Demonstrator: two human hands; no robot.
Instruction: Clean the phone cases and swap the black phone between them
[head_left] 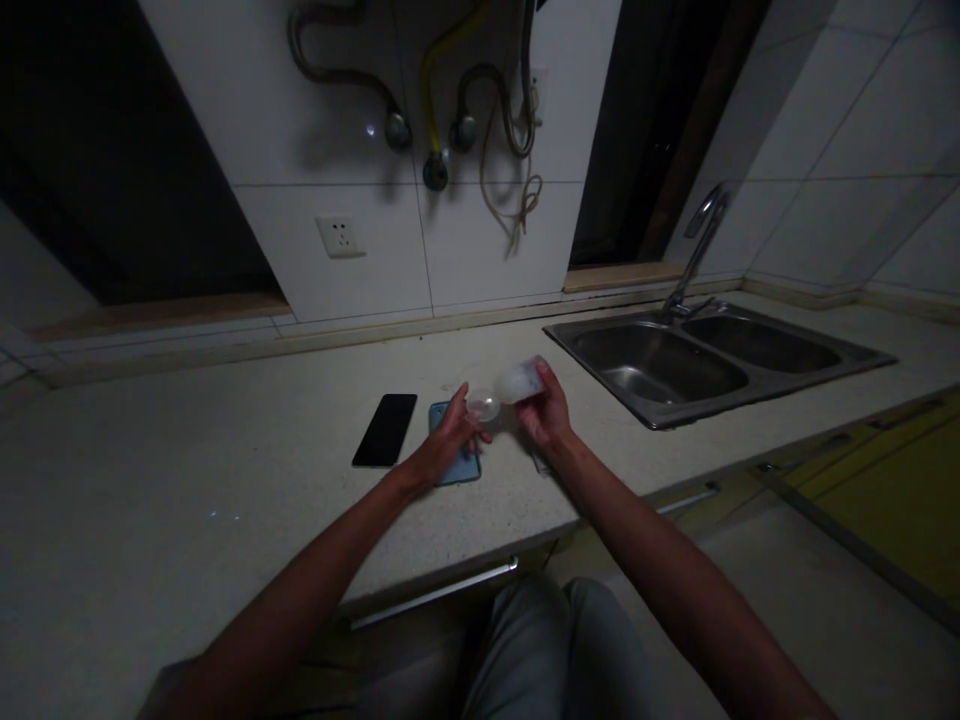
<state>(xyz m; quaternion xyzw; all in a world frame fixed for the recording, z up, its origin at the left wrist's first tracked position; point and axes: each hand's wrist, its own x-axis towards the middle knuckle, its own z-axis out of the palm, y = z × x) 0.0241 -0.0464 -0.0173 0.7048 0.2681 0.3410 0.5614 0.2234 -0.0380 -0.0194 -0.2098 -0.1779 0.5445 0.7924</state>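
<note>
In my left hand (452, 430) is a small clear round cup (484, 404), held with thumb and fingers at its side. My right hand (547, 408) grips a whitish translucent container (519, 382), tilted with its left end close to the cup; blur hides its exact kind. Whether the two touch I cannot tell. Under my left hand lies a blue phone case (459, 470) on the counter, partly covered by the fingers. A black smartphone (385, 430) lies flat to the left of it. Beneath my right wrist a thin flat item (541, 464) shows only in part.
The pale countertop (285, 500) runs along a tiled wall. A double steel sink (660, 365) with a tap (697, 250) is at the right. Hoses and valves (435, 170) hang above a wall socket (340, 237). Drawer handles (435, 593) line the front edge.
</note>
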